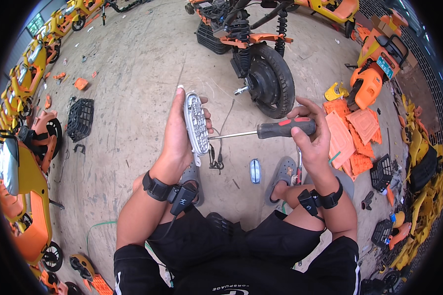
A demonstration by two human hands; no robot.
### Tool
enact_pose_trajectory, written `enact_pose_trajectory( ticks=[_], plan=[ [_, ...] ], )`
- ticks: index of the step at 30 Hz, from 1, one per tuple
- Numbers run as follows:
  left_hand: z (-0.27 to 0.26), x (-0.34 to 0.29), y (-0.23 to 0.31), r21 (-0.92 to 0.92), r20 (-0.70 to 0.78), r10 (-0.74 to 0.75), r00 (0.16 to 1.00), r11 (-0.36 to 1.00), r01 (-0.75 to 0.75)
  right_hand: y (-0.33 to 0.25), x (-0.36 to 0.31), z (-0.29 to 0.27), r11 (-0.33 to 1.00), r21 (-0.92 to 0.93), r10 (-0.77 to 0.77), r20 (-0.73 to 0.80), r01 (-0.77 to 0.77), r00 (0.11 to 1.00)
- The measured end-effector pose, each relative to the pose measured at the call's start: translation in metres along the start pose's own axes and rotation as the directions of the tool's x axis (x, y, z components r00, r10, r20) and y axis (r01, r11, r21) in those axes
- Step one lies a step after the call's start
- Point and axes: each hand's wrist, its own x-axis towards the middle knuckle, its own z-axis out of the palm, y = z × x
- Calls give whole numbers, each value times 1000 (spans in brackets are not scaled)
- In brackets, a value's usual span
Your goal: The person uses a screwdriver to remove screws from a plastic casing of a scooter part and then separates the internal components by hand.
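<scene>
My left hand (174,135) is closed around a long oval lamp unit (197,125) with a silvery, gridded inside and a clear rim, held upright on its narrow end. In my right hand (314,140) is a screwdriver (280,129) with a black and red handle, gripped between thumb and fingers. Its steel shaft points left, and the tip meets or nearly meets the lamp's right edge; I cannot tell whether it is in a seam. A clear oval lamp piece (255,171) lies on the floor between my feet.
Ahead stands a partly stripped scooter with its black wheel (273,81). Orange panels (347,132) are piled at right, near an orange scooter (371,81). A black crate (80,119) sits at left, with yellow scooters (27,73) beyond. A red-handled tool (299,172) is beside my right foot.
</scene>
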Motion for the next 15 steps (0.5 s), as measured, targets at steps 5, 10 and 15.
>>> enact_pose_trajectory(
  ticks=[5,10,15],
  plan=[
    [-1,0,0,-1,-6,0,1000,1000,0,-7,0,0,908,183,378,27,-377,925],
    [0,0,0,-7,7,0,1000,1000,0,2,-1,1,998,10,67,-16,-67,998],
    [0,-1,0,-6,-3,1,1000,1000,-1,-3,1,-1,979,94,181,14,-182,983]
  ],
)
